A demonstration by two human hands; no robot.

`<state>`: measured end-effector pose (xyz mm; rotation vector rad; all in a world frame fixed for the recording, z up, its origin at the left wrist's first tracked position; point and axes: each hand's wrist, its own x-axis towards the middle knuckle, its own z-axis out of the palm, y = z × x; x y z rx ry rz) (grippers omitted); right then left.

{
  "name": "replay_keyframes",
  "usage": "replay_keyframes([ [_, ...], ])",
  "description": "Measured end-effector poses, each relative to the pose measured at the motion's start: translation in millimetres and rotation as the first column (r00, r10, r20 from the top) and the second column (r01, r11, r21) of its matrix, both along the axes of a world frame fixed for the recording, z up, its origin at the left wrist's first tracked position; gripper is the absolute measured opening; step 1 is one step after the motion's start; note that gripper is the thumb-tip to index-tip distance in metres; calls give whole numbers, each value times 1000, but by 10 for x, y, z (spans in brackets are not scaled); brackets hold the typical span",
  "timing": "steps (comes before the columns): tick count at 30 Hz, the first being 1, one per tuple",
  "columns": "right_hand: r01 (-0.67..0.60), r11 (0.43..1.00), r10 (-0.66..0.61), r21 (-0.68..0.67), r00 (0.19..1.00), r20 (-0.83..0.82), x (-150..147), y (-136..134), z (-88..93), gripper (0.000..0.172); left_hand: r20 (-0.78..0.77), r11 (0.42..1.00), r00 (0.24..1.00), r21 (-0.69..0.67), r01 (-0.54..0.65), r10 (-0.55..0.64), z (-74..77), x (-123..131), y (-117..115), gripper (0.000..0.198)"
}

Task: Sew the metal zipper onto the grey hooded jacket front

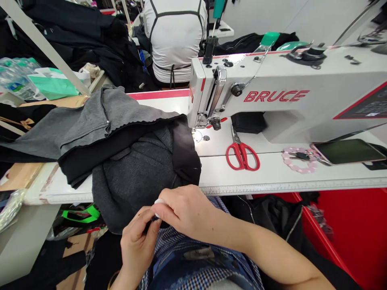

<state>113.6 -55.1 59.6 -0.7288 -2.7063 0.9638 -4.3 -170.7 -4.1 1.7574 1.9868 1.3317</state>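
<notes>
A dark grey garment (136, 177) with black ribbed bands lies bunched over the table's front edge, one band reaching the sewing machine's needle area. Its lighter grey side (87, 121) has a zipped pocket and spreads to the left. At the lower edge of the cloth, my left hand (139, 235) is closed in a pinch. My right hand (187, 211) is also closed, its thumb and fingers meeting the left fingertips. A tiny dark bit shows between them; I cannot tell whether it is part of the garment.
The white sewing machine (272, 88) stands at the right. Red-handled scissors (242, 155), a pink beaded ring (299, 160) with keys and a phone (349, 151) lie on its table. A red bin (353, 225) is below right. Another person (177, 40) sits beyond the table.
</notes>
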Motion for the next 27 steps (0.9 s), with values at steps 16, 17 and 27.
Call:
replay_keyframes([
  [16,880,235,-958,414,282,-57,1934,1287,-720,28,6,963,967,-101,-252,254,-634,228,-745,35],
  [17,878,233,-961,419,275,-42,2009,1332,-766,28,5,949,955,-115,-294,296,-638,241,-772,35],
  [27,813,356,-809,461,515,-283,1501,1144,-736,34,9,989,994,-105,-106,108,-693,50,-826,19],
])
